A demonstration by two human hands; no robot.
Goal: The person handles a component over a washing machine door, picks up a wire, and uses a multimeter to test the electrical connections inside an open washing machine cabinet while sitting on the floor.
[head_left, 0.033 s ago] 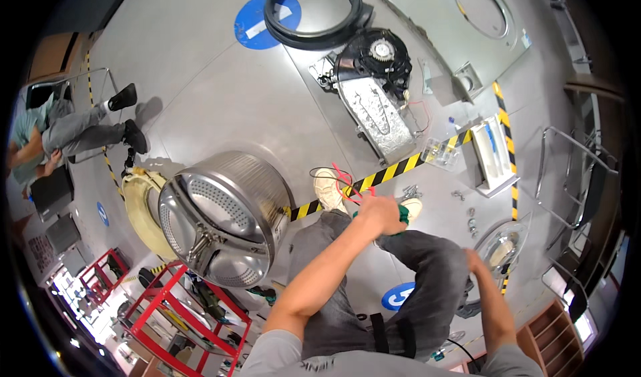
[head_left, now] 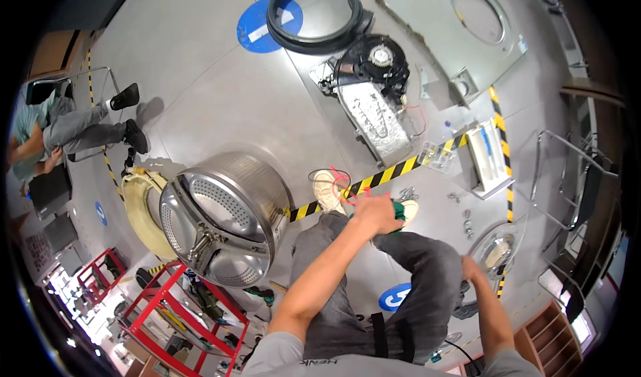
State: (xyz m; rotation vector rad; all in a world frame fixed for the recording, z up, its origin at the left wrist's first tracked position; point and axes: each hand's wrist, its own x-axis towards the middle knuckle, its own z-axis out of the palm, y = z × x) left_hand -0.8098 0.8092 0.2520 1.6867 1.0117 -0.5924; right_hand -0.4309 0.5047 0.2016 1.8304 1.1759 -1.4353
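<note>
My left hand is in the middle, above my shoes, with its fingers curled round a green object that is mostly covered, so its kind does not show. Loops of red wire rise beyond that hand, over the left shoe. Over by my bent knee is my right hand; the leg hides its fingers. A round door with a glass bowl lies on the floor just past it. Left of my legs stands a steel washing machine drum, its open side facing me.
Ahead lie a black rubber door seal, a black-and-silver blower unit and a grey front panel. A white drawer and small screws are to the right. A red frame stands lower left; another person sits far left.
The whole view has shifted slightly. My left hand appears a little further left, still closed on the green object; my right hand remains beside the knee.
</note>
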